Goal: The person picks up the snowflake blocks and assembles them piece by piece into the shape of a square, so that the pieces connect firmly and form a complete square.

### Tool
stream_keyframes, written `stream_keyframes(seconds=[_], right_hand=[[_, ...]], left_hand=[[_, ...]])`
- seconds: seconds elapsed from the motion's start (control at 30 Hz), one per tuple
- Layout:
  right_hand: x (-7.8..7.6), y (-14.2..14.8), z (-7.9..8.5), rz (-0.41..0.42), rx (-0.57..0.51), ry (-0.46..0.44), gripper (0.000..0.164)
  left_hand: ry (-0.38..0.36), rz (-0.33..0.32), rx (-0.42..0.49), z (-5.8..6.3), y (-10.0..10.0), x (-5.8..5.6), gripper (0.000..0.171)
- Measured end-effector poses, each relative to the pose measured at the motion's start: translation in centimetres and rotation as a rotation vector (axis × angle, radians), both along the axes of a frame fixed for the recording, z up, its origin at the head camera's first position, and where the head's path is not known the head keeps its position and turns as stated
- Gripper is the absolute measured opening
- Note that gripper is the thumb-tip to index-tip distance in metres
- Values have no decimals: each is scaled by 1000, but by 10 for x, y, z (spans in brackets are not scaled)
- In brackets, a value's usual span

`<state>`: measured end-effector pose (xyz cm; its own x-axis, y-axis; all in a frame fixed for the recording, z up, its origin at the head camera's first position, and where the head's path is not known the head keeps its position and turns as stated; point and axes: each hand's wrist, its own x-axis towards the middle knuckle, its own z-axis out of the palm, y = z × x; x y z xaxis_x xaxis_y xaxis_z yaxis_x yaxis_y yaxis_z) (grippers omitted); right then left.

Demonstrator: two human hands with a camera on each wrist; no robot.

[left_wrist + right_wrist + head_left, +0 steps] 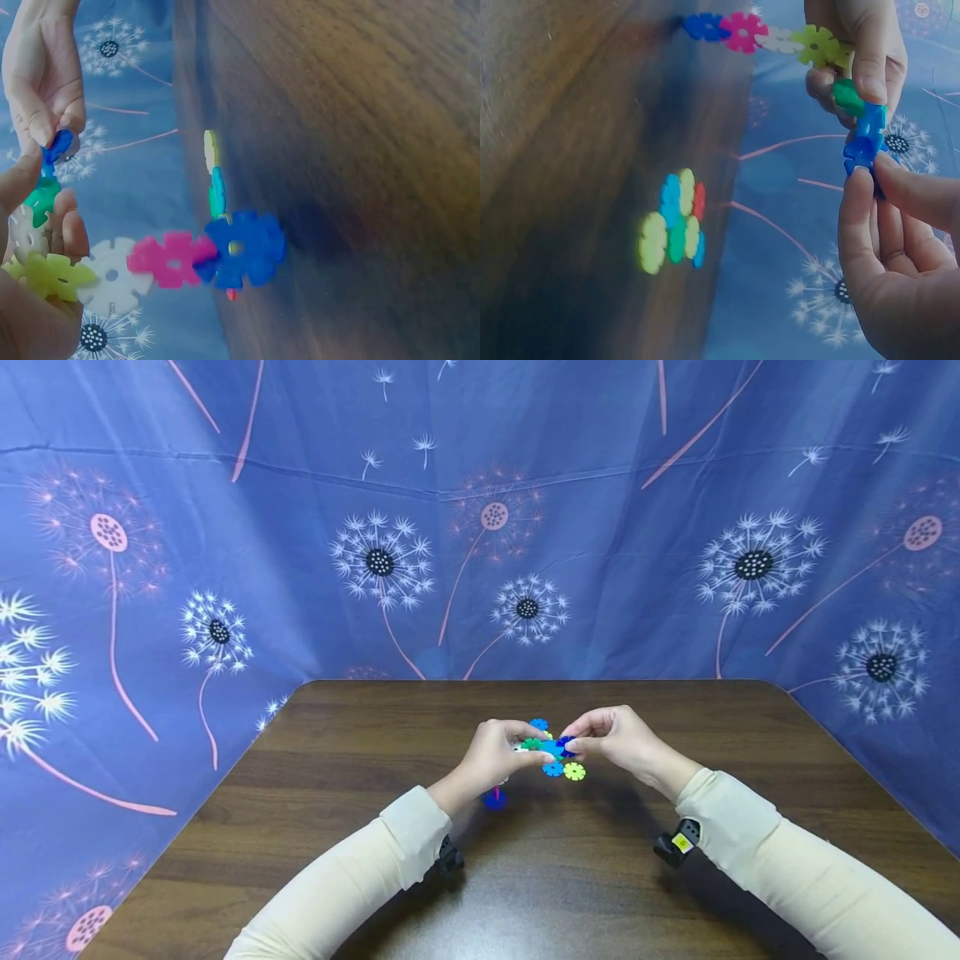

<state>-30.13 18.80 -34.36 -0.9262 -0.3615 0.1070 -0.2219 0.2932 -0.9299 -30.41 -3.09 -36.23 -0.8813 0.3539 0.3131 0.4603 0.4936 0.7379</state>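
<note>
My left hand (491, 752) holds a chain of notched, flower-shaped plastic discs above the table. In the left wrist view the chain hangs down through a yellow-green disc (56, 276), a white disc (112, 276) and a pink disc (172, 259) to a blue disc (255, 251). Near the fingers of that hand are a green disc (847, 97) and a light blue disc (871, 124). My right hand (622, 739) pinches a dark blue disc (859, 152) against the light blue one. Fingers partly hide how deep their notches interlock.
Several loose discs lie close together on the brown wooden table (375, 718), beyond and below the hands: yellow (652, 242), light blue (670, 201), green (676, 240) and red (699, 201). A blue dandelion-print cloth (450, 568) hangs behind the table.
</note>
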Motion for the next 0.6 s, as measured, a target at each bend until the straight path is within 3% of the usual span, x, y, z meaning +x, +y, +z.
stream_keyframes(seconds=[0.27,0.6], right_hand=[[-4,4,6,1,4,-8,30],[-1,5,7,-14,2,3,35]], left_hand=[[20,16,34,2,0,0,32],[18,-69,-46,12,2,1,35]])
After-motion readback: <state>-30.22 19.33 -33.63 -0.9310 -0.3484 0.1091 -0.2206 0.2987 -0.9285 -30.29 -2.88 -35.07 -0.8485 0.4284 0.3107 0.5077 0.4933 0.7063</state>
